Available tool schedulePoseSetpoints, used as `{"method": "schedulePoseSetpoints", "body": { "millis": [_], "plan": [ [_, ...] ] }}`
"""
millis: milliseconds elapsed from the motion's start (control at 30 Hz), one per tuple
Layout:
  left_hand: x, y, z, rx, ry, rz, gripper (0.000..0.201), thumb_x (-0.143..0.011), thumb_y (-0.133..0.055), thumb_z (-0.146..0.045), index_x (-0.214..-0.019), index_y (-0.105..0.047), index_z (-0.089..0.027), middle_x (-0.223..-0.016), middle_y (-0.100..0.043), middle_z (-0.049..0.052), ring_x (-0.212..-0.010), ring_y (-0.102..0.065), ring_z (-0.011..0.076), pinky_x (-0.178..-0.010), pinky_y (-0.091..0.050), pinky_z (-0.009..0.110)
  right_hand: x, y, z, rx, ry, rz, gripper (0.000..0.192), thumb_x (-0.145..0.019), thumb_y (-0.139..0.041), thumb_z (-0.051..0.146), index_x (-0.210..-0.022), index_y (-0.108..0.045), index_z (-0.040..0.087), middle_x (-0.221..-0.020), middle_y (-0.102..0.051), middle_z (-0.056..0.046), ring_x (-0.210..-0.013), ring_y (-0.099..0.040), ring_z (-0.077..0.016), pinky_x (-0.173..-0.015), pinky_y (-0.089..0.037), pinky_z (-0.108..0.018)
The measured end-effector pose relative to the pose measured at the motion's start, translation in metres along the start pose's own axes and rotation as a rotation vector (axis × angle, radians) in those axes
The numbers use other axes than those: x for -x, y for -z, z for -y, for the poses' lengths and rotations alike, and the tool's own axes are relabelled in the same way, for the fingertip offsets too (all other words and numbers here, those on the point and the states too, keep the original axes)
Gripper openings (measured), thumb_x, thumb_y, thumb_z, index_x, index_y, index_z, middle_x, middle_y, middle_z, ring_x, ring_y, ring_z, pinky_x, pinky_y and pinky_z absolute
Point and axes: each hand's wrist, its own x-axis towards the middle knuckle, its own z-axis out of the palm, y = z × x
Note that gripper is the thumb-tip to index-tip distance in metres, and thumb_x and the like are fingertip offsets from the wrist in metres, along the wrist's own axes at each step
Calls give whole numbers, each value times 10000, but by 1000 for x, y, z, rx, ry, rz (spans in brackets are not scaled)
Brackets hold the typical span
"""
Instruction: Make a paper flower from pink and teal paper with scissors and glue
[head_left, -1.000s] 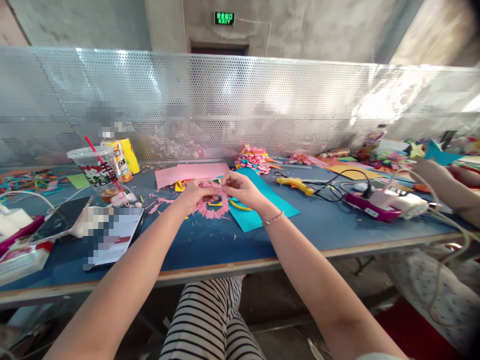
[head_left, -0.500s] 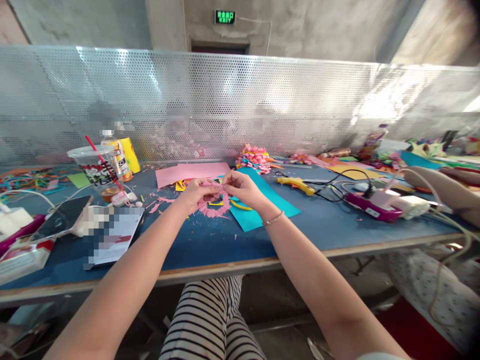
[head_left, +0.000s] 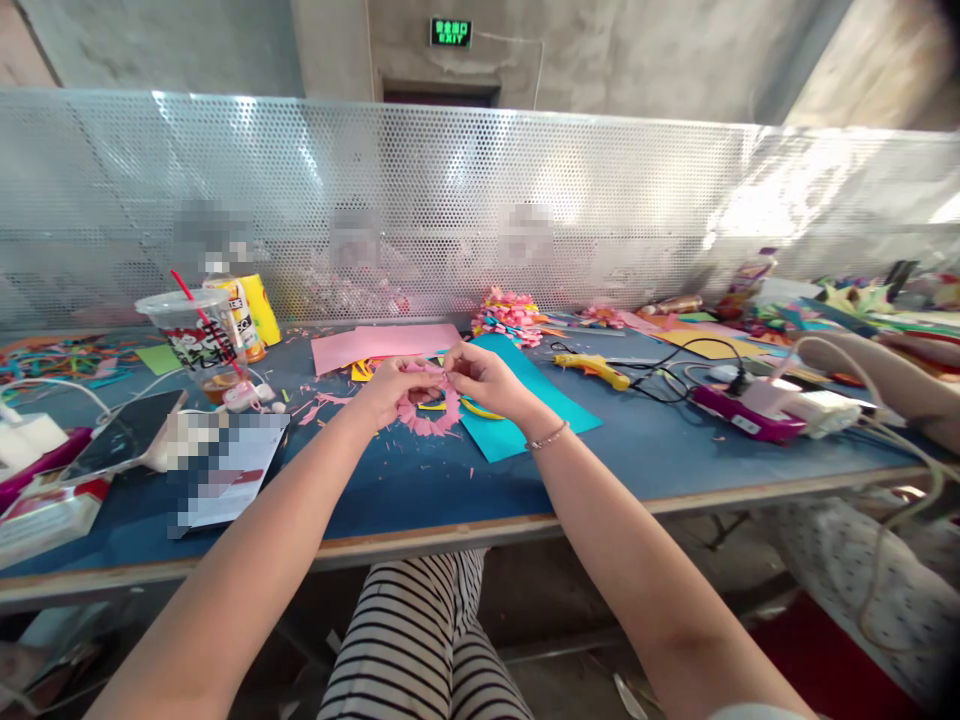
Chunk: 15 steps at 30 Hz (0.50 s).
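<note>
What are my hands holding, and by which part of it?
The left hand and right hand pinch a fringed pink paper loop at its far side; whether its ends meet there is hidden.

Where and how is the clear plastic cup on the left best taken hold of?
Grip the cup around its side wall, below the rim, probably from the left: it stands upright, a bottle crowds its right, and a red straw sticks out of the top.
</note>
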Motion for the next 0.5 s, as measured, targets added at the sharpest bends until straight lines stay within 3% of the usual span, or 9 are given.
{"method": "schedulePoseSetpoints", "body": {
  "millis": [333, 500],
  "plan": [
    [0, 2, 1, 79, -13, 95, 194, -507, -768, -199, -643, -642, -140, -567, -631, -6, -495, -578, 88, -545, -481, 218, 1, 1, 4, 20, 109, -50, 35, -777, -506, 187, -786, -537, 174, -717, -513, -1, -622, -452, -93, -568, -374, -229],
    [1, 1, 0, 110, -32, 110, 166, -523, -746, -195, -612, -614, -149, -517, -586, -28, -468, -549, 76, -491, -437, 196, 1, 5, 6, 186, 246, -77, 114, -795, -490, 174, -816, -601, 189, -762, -577, -26, -673, -512, -120, -616, -416, -262]
  ]
}}
